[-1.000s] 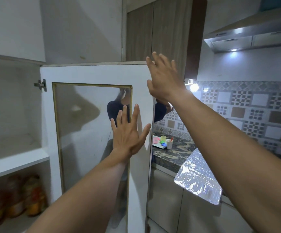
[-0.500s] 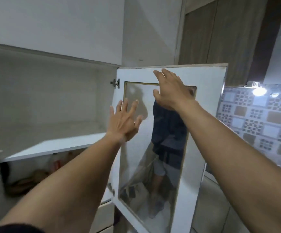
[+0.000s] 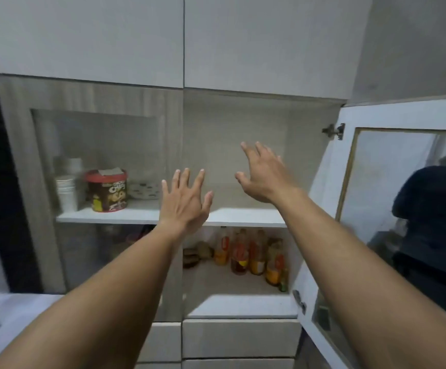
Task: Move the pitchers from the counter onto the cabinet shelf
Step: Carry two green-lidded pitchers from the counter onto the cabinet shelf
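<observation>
White wall cabinets [image 3: 136, 35] above a glass-fronted cupboard [image 3: 96, 145]. Its right door [image 3: 403, 182] hangs open, the glass reflecting the room. Drawers [image 3: 240, 339] sit below. Dim, even light throughout.

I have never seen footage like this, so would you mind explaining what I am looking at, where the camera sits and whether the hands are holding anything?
There is no machine here: a person wears a wide-angle camera on the head, so the one picture looks forward and down along both bare arms. The left hand and the right hand are raised with fingers spread, and neither holds anything. They face a wall cabinet whose right door is swung open; its glass pane mirrors the person. The upper shelf behind that open door is bare. Further left, behind the closed glass door, it carries a red-lidded snack tub, stacked white cups and a spotted bowl. The lower shelf holds bottles with orange and yellow labels. No pitcher is in view.
</observation>
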Motion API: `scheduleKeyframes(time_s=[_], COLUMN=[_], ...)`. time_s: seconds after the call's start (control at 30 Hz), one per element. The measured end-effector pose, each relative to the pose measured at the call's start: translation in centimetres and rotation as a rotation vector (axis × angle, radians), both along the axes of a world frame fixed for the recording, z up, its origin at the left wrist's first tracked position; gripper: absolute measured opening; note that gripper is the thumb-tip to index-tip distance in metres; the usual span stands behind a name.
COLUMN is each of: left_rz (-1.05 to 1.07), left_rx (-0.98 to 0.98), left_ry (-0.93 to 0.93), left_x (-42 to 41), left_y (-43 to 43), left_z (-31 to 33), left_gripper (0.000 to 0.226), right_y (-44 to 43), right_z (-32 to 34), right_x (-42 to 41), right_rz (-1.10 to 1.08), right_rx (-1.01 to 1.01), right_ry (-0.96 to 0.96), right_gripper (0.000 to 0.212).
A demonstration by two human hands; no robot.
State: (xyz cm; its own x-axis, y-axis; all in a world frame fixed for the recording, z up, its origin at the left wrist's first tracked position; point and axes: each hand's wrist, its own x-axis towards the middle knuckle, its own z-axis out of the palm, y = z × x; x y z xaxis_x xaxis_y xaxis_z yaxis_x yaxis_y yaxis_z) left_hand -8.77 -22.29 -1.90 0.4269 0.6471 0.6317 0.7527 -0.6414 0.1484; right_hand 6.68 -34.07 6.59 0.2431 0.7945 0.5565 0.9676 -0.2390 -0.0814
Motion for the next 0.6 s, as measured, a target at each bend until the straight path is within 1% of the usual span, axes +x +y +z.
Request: scheduleKeyframes(time_s=[0.17, 0.3, 0.47, 0.6], left_rz=[0.172, 0.323, 0.517, 0.660], left_rx=[-0.032, -0.105, -0.181, -0.240], left_ry=[-0.014, -0.061, -0.093, -0.132], left_x=[-8.0, -14.0, -20.1, -24.1], left_y=[4.3, 7.6, 11.3, 14.3], left_z=[-2.5, -5.0, -9.5, -11.7], left_gripper=[0.065, 0.066, 0.065, 0.065], right_y=[7.6, 14.9, 23.2, 29.4], right_z=[-3.1, -5.8, -9.4, -12.0], right_x=[-6.3, -11.6, -17.8, -21.8], right_rz=[0.153, 0.315, 0.500, 0.651], right_rx=[-0.062, -0.108, -0.167, -0.187], right_ry=[0.032, 0.069, 0.091, 0.093], right_gripper=[0.074, 0.075, 0.076, 0.075])
